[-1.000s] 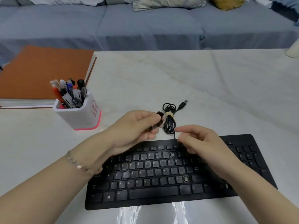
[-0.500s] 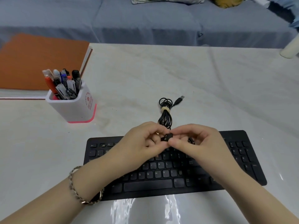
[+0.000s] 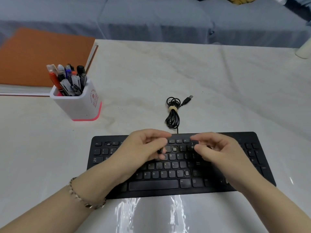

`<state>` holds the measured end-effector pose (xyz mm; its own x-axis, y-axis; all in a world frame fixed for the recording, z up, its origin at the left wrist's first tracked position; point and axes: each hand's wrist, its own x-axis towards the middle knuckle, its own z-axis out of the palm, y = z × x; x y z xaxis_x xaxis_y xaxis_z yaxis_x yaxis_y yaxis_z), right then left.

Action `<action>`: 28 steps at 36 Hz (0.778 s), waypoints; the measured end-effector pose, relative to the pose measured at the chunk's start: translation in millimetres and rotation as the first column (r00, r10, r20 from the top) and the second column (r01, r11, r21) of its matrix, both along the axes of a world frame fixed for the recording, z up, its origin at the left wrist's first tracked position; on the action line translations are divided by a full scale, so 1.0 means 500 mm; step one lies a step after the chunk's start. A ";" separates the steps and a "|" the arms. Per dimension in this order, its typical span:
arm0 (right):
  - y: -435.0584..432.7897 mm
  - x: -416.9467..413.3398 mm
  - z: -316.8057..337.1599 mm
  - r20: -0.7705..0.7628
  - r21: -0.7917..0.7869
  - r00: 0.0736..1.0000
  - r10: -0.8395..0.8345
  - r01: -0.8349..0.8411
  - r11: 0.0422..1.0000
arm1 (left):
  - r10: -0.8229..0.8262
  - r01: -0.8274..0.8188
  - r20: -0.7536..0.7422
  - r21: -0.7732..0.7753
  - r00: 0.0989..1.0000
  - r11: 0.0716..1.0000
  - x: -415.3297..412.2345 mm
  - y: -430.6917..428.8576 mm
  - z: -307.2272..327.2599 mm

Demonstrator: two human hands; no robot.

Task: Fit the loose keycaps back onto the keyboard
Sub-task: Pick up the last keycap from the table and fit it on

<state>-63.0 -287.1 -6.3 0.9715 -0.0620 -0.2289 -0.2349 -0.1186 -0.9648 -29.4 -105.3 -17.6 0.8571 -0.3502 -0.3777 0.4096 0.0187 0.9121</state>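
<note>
Hidden under my hands: my left hand (image 3: pixel 144 148) covers the middle-left keys of the black keyboard (image 3: pixel 181 165) at lower centre of the frame; my right hand (image 3: pixel 217 152) covers the keys towards the number pad.
Hard to make out: key legends are soft with blur; only a few letters read clearly.
Cut off: both forearms leave the bottom edge; a pale object at the right edge and the cushions on the blue sofa (image 3: pixel 151 19) at the top are cropped.
Open sockets: one bare key seat (image 3: pixel 174 149) shows in the number row between my hands, another (image 3: pixel 186 173) in the bottom letter row, a third (image 3: pixel 108 144) in the function row at the left.
Left hand pose: palm down above the keyboard, fingers curled inward, thumb towards the index finger; something small and dark (image 3: pixel 159 150) sits at the fingertips, too blurred to name, so I cannot tell whether I grasp it.
Right hand pose: palm down, thumb and index finger pinched together.
Right grip: I pinch a black keycap (image 3: pixel 191 146) just above the number row, beside the middle socket.
Wrist: a chain bracelet (image 3: pixel 80 195) on my left wrist.
Cable: the keyboard's coiled cable (image 3: pixel 173 111) lies above it, tied with a band, USB plug free.
Upper left: a white pen holder (image 3: pixel 79 101) full of pens, beside an orange binder (image 3: pixel 38 54).
Surface: a pale marble-patterned table (image 3: pixel 218 89).
</note>
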 end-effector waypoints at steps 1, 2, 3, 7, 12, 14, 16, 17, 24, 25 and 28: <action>-0.005 -0.001 -0.005 -0.028 -0.017 1.000 0.002 -0.003 1.000 | 0.036 -0.042 -0.090 -0.065 0.995 0.997 0.001 0.003 -0.001; -0.010 -0.002 -0.011 -0.057 -0.029 0.998 0.000 -0.002 1.000 | 0.063 -0.084 -0.167 -0.124 0.984 0.989 0.001 0.007 -0.002; -0.015 -0.004 -0.017 -0.080 -0.039 0.997 -0.005 0.002 0.999 | 0.083 -0.126 -0.232 -0.175 0.969 0.977 0.001 0.009 -0.001; -0.025 -0.008 -0.036 -0.119 -0.083 0.992 -0.035 0.026 0.996 | 0.141 -0.254 -0.412 -0.232 0.900 0.939 0.003 0.023 -0.003; -0.018 -0.001 -0.050 -0.032 -0.191 0.998 -0.046 0.039 0.981 | 0.137 -0.181 -0.333 -0.105 0.933 0.978 0.003 0.035 -0.013; -0.007 0.009 -0.058 -0.007 -0.231 0.999 -0.031 0.029 0.973 | 0.127 -0.113 -0.176 0.087 0.976 0.990 0.001 0.034 -0.023; 0.006 0.021 -0.066 0.010 -0.270 1.000 -0.002 0.004 0.963 | 0.061 -0.077 0.061 0.319 0.996 0.945 -0.003 0.037 -0.037; 0.012 0.027 -0.070 0.016 -0.303 1.000 0.020 -0.015 0.953 | 0.002 -0.087 0.196 0.423 0.981 0.902 -0.004 0.040 -0.045; 0.026 0.053 -0.097 -0.027 -0.498 0.991 0.134 -0.129 0.858 | -0.301 -0.181 0.523 0.682 0.797 0.708 -0.011 0.057 -0.079; 0.026 0.055 -0.099 -0.029 -0.521 0.989 0.144 -0.138 0.842 | -0.321 -0.177 0.509 0.708 0.798 0.683 -0.011 0.057 -0.084; 0.028 0.057 -0.103 -0.004 -0.592 0.987 0.160 -0.131 0.795 | -0.375 -0.139 0.444 0.775 0.814 0.616 -0.017 0.053 -0.091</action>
